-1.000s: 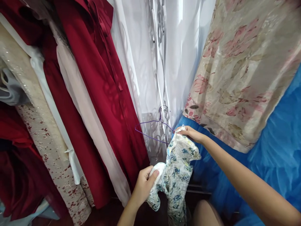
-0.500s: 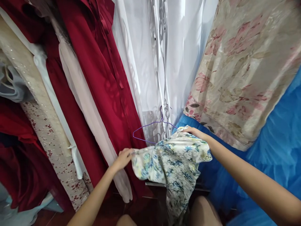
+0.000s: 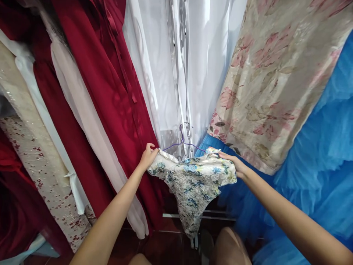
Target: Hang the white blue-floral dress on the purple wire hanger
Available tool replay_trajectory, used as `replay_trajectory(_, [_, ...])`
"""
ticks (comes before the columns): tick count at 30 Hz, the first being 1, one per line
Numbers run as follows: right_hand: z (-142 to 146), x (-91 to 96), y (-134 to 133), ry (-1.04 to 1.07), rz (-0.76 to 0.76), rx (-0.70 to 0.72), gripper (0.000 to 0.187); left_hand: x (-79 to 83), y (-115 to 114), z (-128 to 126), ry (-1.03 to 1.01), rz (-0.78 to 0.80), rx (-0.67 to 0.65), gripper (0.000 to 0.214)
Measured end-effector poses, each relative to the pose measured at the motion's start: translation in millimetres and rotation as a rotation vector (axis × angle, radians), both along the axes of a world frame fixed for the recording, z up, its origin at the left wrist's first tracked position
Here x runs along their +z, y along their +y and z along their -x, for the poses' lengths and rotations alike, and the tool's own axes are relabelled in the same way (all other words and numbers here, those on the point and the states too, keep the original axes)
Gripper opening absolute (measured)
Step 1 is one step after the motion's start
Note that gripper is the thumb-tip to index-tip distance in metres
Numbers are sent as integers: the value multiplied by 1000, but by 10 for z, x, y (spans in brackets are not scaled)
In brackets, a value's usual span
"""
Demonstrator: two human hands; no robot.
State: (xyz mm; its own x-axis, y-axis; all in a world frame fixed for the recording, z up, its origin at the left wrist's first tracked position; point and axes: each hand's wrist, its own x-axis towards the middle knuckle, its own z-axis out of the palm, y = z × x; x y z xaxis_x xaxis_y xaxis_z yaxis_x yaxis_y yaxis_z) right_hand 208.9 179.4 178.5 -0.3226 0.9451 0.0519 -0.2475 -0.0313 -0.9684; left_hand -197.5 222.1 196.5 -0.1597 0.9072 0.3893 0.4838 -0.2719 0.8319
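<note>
A floral garment (image 3: 190,180), white with blue, green and yellow patterns, hangs spread between my two hands. My left hand (image 3: 150,156) is closed on its left shoulder. On the other side, my right hand (image 3: 230,160) grips the right shoulder. A thin purple hanger (image 3: 182,141) sits with both arms reaching into the garment's top, its hook upward. The hanger's lower part is hidden by the cloth. The garment narrows downward toward the floor.
Dark red dresses (image 3: 102,92) and a pale pink dress (image 3: 91,125) hang at left. White curtain-like fabric (image 3: 215,55) hangs behind. At right are a beige floral dress (image 3: 270,81) and blue tulle (image 3: 303,165). A pale metal bar (image 3: 171,216) runs low, above the dark tiled floor (image 3: 154,246).
My left hand has risen, pulling the garment's left shoulder up over the hanger's left arm, which stuck out bare before. The view has shifted slightly right.
</note>
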Motion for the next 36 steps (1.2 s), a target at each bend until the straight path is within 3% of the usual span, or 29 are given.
replay_trajectory(3, [-202, -73, -92, 47, 51, 76, 55, 2, -24, 93, -96, 163, -105, 23])
replay_trajectory(7, [-174, -164, -141, -107, -118, -132, 40, 99, -64, 14, -141, 93, -80, 27])
replay_trajectory(10, [-148, -268, -160, -308, -371, -312, 41, 221, -193, -147, 4, 15, -166, 44])
replay_trajectory(12, [-198, -363, -179, -402, -477, -389, 44, 285, -310, -237, 96, -88, -209, 42])
replay_trajectory(15, [-312, -492, -217, -449, -473, -422, 44, 321, -452, -286, 207, -184, -250, 36])
replay_trajectory(18, [-352, -498, -252, -444, -439, -393, 44, 311, -507, -277, 350, -199, -216, 41])
replay_trajectory(22, [-246, -231, -216, -301, -429, -463, 44, 323, -517, -333, 478, -230, -123, 33])
replay_trajectory(26, [-56, 223, -115, -80, -362, -570, 36, 355, -518, -422, 559, -241, -56, 31])
replay_trajectory(29, [176, 526, -265, -47, -390, -581, 33, 277, -464, -367, 557, -269, 2, 27])
replay_trajectory(31, [364, 658, -575, -159, -513, -456, 33, 147, -407, -259, 524, -299, 32, 22])
replay_trajectory(32, [453, 701, -777, -255, -602, -294, 34, 65, -382, -198, 492, -320, 40, 21])
replay_trajectory(34, [594, 743, -1192, -431, -758, 197, 37, -104, -354, -109, 373, -360, 68, 20])
replay_trajectory(36, [665, 736, -1494, -570, -871, 459, 38, -232, -380, -125, 205, -389, 125, 23])
